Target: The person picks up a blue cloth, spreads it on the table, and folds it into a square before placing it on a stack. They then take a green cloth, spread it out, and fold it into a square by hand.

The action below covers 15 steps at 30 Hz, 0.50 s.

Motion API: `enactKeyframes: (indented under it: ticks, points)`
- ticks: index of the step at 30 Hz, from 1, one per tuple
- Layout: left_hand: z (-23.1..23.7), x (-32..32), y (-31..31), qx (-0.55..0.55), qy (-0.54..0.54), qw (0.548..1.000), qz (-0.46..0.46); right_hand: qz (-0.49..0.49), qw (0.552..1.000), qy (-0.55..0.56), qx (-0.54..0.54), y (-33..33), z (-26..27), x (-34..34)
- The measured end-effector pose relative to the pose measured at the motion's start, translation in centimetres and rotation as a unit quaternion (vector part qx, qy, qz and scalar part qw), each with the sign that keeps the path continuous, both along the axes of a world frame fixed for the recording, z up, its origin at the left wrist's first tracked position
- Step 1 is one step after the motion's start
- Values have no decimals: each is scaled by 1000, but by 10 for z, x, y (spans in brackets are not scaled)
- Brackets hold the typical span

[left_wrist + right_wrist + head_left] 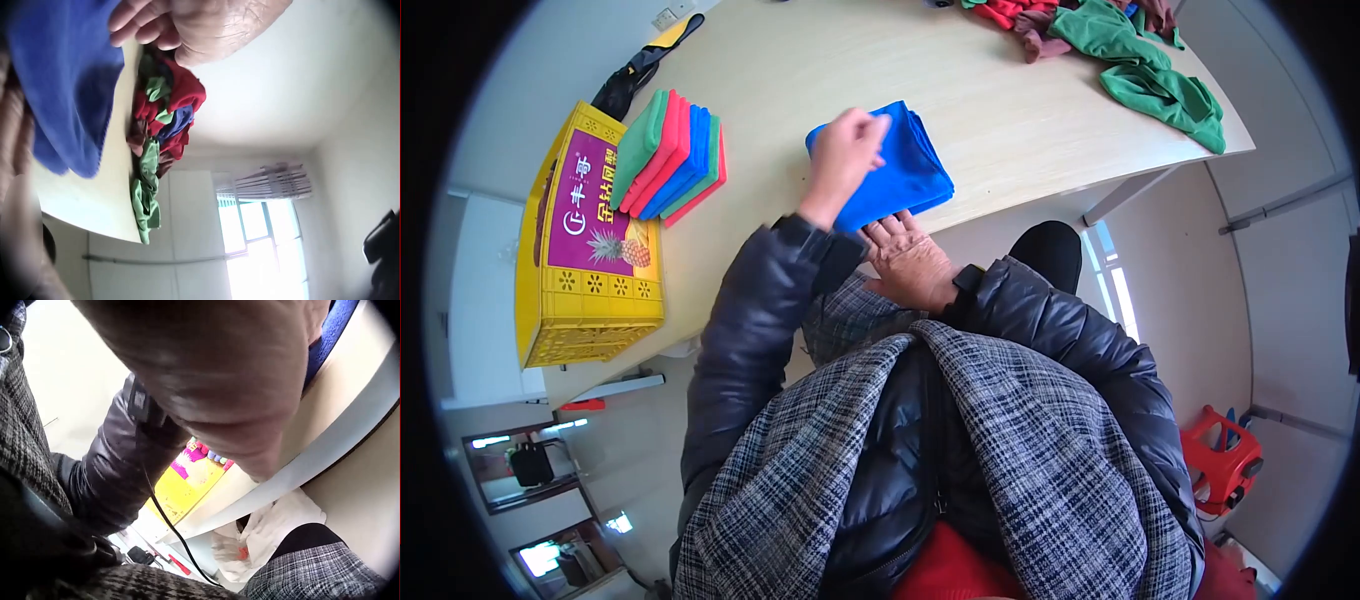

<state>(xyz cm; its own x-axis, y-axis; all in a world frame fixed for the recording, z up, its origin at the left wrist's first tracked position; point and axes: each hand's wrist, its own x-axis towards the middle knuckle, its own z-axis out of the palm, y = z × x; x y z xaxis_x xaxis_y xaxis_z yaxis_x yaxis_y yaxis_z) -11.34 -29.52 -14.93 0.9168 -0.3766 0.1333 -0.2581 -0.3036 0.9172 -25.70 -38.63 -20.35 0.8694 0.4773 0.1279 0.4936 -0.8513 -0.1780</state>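
A folded blue cloth (900, 165) lies near the front edge of the table. My left hand (845, 160) is over its left part, fingers loosely bent with nothing between them; the left wrist view also shows this hand (200, 25) above the blue cloth (59, 75). At the cloth's near edge, my right hand (910, 265) lies with fingers extended, fingertips at the fabric. In the right wrist view the right hand (231, 381) fills the upper middle, and only a strip of the blue cloth (331, 340) shows beyond it.
To the left, folded green, red and blue cloths (670, 155) stand stacked against a yellow crate (590, 305) with a pineapple label. A loose heap of green, red and brown cloths (1110, 50) covers the table's far right corner. The table's front edge (1040, 190) runs close by my body.
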Motion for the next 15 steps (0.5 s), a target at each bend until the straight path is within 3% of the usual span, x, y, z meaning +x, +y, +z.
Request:
enactKeyframes:
  ticks: [1, 3, 4, 7, 12, 13, 14, 15]
  points:
    - [2, -6, 15, 3, -1, 1000, -4, 4, 1000, 1, 15, -1, -1, 1]
    - [10, -27, 41, 201, -205, 956, 63, 16, 999, 7, 41, -2, -4, 2]
    - [3, -29, 44, 202, -204, 956, 65, 18, 999, 7, 42, -1, -6, 2]
    - [-44, -35, 61, 275, -386, 881, -10, -2, 997, -69, 36, 4, -11, 0]
    - [-59, -36, 68, 312, -322, 893, -43, 27, 993, -109, -20, -1, 14, -1]
    - [-60, -37, 68, 324, -327, 887, -34, 42, 997, 66, -3, -6, 44, 5]
    - [-62, -38, 68, 337, -330, 881, -25, 54, 969, 239, 14, -11, 73, 12]
    - [-65, -39, 67, 349, -333, 876, -17, 62, 911, 406, 31, -14, 86, 19]
